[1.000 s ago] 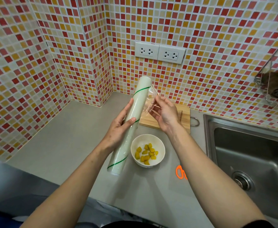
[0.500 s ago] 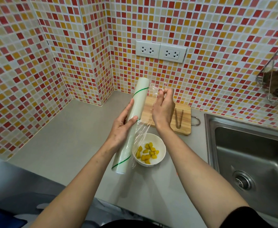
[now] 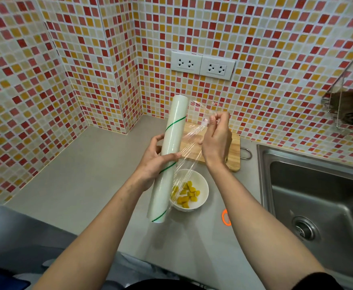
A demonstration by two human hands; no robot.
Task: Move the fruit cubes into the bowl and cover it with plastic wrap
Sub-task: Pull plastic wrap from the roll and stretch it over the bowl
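Note:
A white bowl (image 3: 200, 182) sits on the grey counter and holds several yellow fruit cubes (image 3: 187, 194). My left hand (image 3: 153, 162) grips a long white roll of plastic wrap (image 3: 169, 155) with green stripes, held tilted above the counter just left of the bowl. My right hand (image 3: 216, 141) pinches the loose edge of the clear film (image 3: 189, 145), which stretches from the roll to my fingers above the bowl's left side.
A wooden cutting board (image 3: 234, 151) lies behind the bowl, partly hidden by my right hand. An orange handle (image 3: 225, 217) shows beside my right forearm. A steel sink (image 3: 317, 195) is at the right, a wire rack (image 3: 351, 105) above it. Tiled walls enclose the corner.
My right hand has moved to the right, away from the roll, drawing out a wider sheet of film. The roll stays in my left hand in about the same place.

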